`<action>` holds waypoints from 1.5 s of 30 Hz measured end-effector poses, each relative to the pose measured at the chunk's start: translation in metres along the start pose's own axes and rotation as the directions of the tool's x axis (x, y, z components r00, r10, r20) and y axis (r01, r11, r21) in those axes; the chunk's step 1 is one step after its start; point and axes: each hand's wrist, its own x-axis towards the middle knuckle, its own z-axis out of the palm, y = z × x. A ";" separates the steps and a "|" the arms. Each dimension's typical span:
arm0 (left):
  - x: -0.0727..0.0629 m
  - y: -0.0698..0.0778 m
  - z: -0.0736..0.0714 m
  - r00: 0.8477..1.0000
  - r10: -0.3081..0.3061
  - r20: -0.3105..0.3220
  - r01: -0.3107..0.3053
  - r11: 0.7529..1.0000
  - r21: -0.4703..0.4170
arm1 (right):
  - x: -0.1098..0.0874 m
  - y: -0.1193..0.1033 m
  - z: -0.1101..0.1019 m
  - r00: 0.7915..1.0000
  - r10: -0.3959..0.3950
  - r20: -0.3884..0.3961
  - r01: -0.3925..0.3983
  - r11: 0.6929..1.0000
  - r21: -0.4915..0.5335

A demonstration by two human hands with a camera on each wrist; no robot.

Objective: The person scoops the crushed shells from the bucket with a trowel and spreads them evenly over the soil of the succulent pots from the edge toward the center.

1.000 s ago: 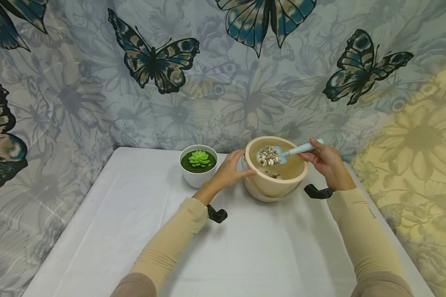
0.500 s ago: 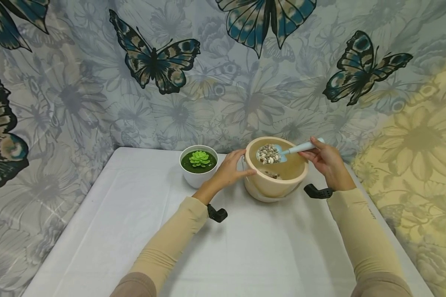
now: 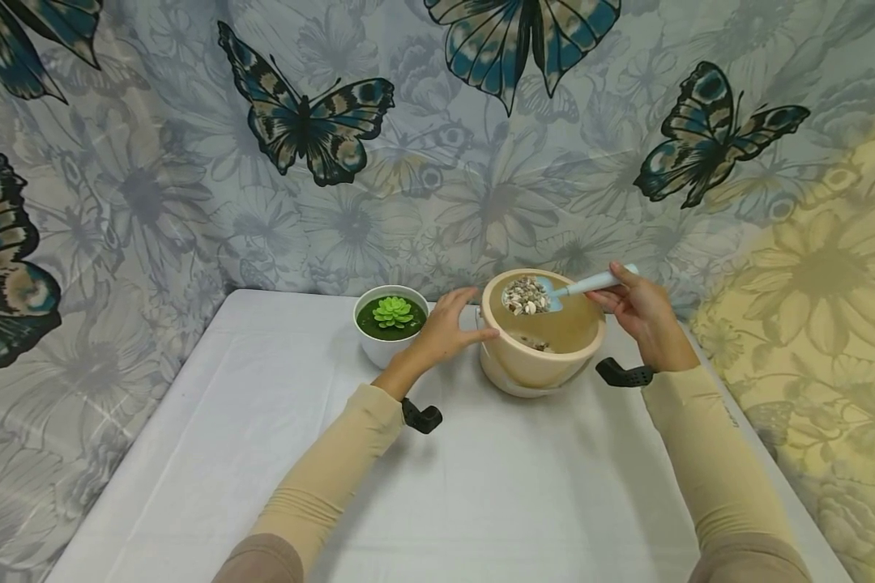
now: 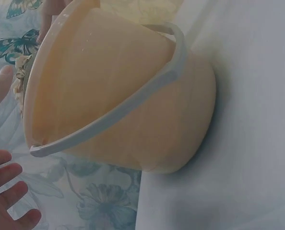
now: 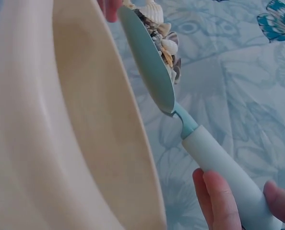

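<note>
A cream bucket stands at the back of the table, with a few shells visible inside. My right hand grips the pale handle of a light blue trowel between thumb and fingers. Its blade, heaped with small seashells, is level with the bucket's rim in the head view. My left hand is beside the bucket's left side, thumb and fingers spread apart. In the left wrist view its fingers are off the bucket. A grey bail hangs down the bucket's wall.
Left of the bucket stands a white pot holding a green succulent, close to my left hand. A white cloth covers the table. Behind it hangs a butterfly-patterned fabric.
My left hand has let go of the bucket's rim and shifted slightly left. The loaded trowel in my right hand has risen a little.
</note>
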 end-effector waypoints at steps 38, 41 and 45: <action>-0.023 -0.021 -0.072 0.987 -0.146 -0.062 0.146 0.989 -0.004 | 0.006 0.013 0.056 0.998 -0.024 0.053 0.021 0.998 0.060; -0.025 -0.024 -0.078 0.987 -0.144 -0.073 0.145 0.989 0.000 | 0.007 0.017 0.061 0.997 -0.029 0.069 0.025 0.998 0.059; -0.027 -0.029 -0.082 0.988 -0.130 -0.083 0.133 0.991 0.021 | 0.009 0.024 0.067 0.996 -0.028 0.088 0.023 0.998 0.055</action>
